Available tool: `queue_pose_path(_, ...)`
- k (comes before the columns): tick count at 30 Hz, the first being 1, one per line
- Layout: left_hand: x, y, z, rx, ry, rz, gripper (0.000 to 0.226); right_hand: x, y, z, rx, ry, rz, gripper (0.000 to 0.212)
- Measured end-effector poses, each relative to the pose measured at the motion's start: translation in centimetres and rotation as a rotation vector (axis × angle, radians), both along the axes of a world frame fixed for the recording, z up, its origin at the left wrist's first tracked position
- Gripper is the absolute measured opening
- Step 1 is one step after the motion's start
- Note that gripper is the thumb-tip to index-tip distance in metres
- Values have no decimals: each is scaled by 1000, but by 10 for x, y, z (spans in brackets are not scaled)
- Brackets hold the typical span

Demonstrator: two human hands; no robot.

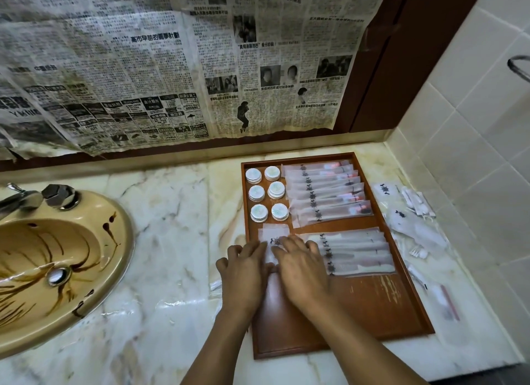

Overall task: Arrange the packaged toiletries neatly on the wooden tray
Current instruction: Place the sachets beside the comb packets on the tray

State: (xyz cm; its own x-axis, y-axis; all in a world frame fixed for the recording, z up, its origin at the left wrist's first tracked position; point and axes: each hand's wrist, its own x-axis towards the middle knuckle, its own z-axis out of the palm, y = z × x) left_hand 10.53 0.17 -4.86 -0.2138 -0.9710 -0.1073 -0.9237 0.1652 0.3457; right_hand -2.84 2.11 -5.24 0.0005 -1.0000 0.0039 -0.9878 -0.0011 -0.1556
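A small flat packet (274, 237) lies on the wooden tray (372, 307), at its left side near the middle. Both hands press it palm-down with fingers spread flat, not closed around it: the left hand (243, 273) on its left edge, the right hand (301, 267) beside it. Just right of the fingers lies a row of long packets (358, 253); beyond the fingertips stand six round white tubs (266, 194).

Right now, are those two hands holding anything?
Nothing lifted: the left hand and right hand press flat on a small translucent plastic packet, near its lower half.
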Motion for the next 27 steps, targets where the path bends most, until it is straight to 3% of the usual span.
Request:
queue_pose_path(7, 7, 5, -2, -19, -86, -16, 23, 5, 5, -7, 40, -19, 60, 22)
queue_pose_path(27, 10, -2, 3, 7, -70, -53, 33, -4, 11, -11, 102, -103, 140, 41)
